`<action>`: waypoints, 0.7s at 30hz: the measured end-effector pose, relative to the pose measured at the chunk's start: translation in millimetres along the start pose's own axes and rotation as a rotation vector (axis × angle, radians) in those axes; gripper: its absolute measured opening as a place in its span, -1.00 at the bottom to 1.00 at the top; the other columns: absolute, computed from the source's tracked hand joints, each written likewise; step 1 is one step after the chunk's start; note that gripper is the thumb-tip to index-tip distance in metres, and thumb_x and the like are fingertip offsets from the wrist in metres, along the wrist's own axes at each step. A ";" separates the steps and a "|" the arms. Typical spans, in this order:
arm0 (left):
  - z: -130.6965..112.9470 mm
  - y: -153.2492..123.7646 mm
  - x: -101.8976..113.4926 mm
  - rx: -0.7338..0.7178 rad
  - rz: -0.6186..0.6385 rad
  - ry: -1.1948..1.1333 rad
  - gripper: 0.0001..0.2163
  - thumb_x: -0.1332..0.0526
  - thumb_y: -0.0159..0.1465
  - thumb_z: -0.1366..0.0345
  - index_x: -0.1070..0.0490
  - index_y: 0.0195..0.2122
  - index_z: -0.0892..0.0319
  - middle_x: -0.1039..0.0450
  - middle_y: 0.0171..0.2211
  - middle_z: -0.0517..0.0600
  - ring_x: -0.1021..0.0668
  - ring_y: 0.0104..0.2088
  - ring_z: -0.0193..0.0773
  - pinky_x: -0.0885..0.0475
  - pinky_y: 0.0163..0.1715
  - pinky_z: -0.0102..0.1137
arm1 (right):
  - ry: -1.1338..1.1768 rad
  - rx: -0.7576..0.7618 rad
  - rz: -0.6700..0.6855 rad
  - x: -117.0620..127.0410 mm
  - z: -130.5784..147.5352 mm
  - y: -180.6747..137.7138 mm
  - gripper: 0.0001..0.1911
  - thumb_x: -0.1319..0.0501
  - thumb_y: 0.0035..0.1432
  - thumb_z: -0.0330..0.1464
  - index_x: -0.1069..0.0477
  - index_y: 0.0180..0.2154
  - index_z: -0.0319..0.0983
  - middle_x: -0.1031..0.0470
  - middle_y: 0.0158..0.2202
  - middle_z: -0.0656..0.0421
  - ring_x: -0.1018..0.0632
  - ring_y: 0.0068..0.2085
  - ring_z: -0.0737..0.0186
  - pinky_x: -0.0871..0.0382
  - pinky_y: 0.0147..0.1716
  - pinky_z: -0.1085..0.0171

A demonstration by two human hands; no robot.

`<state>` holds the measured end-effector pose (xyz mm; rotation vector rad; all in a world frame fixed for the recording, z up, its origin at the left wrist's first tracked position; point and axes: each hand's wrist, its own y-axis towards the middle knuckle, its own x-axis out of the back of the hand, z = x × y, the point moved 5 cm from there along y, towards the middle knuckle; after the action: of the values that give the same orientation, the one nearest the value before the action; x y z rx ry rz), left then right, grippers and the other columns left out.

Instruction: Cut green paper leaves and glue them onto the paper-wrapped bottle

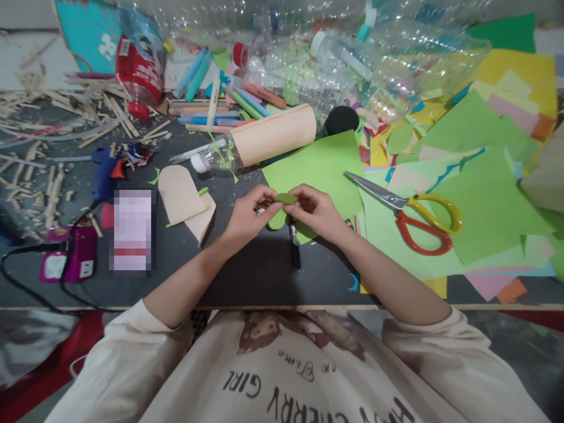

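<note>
Between my left hand (pixel 252 212) and my right hand (pixel 316 210) is a small green paper cutout (pixel 286 198), rounded like a leaf. The fingertips of each hand pinch one end of it. Just below lies another rounded green paper piece (pixel 277 220), partly hidden by my fingers. A black marker-like stick (pixel 295 244) rests on the table under my hands. Behind them spreads a light green paper sheet (pixel 321 167). Scissors (pixel 408 205) with one yellow and one red handle lie to the right of my right hand, blades partly apart.
A bottle wrapped in peach paper (pixel 275 136) lies behind my hands. Peach paper cutouts (pixel 180 197), a blue glue gun (pixel 104 170) and wooden stick scraps (pixel 53 194) are at left. Clear plastic bottles (pixel 282 64) crowd the back. Green paper sheets (pixel 489 205) cover the right side.
</note>
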<state>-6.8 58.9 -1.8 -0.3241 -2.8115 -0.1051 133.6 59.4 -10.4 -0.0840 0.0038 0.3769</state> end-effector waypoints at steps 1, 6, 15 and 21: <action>0.0 0.3 -0.3 -0.003 0.004 0.005 -0.76 -0.22 0.19 0.09 -0.35 -0.36 0.18 -0.45 -0.44 -0.08 -0.50 -0.42 -0.39 -0.39 -0.38 -0.50 | 0.009 -0.004 -0.004 0.2 0.8 0.1 -0.66 -0.30 -0.01 -0.11 -0.28 -0.38 -0.19 -0.25 -0.55 0.33 -0.29 -0.55 0.43 -0.21 -0.53 0.36; -5.3 1.1 0.1 -0.023 0.016 0.045 -0.73 -0.20 0.21 0.05 -0.35 -0.42 0.17 -0.43 -0.48 -0.09 -0.47 -0.46 -0.40 -0.38 -0.41 -0.50 | 0.049 -0.042 -0.027 1.0 3.3 0.1 -0.65 -0.35 -0.06 -0.14 -0.28 -0.41 -0.20 -0.23 -0.56 0.33 -0.28 -0.54 0.43 -0.21 -0.53 0.37; -10.1 -0.5 1.0 0.018 -0.014 0.016 -0.67 -0.20 0.20 0.00 -0.27 -0.50 0.15 -0.28 -0.60 -0.15 -0.37 -0.58 -0.43 -0.33 -0.51 -0.49 | 0.014 -0.069 -0.044 1.3 -2.0 0.8 -0.61 -0.34 -0.06 -0.07 -0.28 -0.45 -0.21 -0.23 -0.58 0.34 -0.25 -0.56 0.44 -0.15 -0.54 0.36; -7.7 -1.3 -0.7 0.039 -0.005 -0.012 -0.67 -0.19 0.19 -0.01 -0.27 -0.49 0.15 -0.25 -0.61 -0.16 -0.34 -0.58 -0.43 -0.30 -0.52 -0.48 | -0.012 -0.057 -0.029 2.0 0.8 0.1 -0.57 -0.30 -0.03 -0.01 -0.23 -0.52 -0.21 -0.19 -0.62 0.35 -0.24 -0.59 0.45 -0.12 -0.58 0.36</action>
<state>-4.2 56.6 5.3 -0.3091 -2.8224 -0.0491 135.4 60.3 -9.7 -0.1381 -0.0204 0.3488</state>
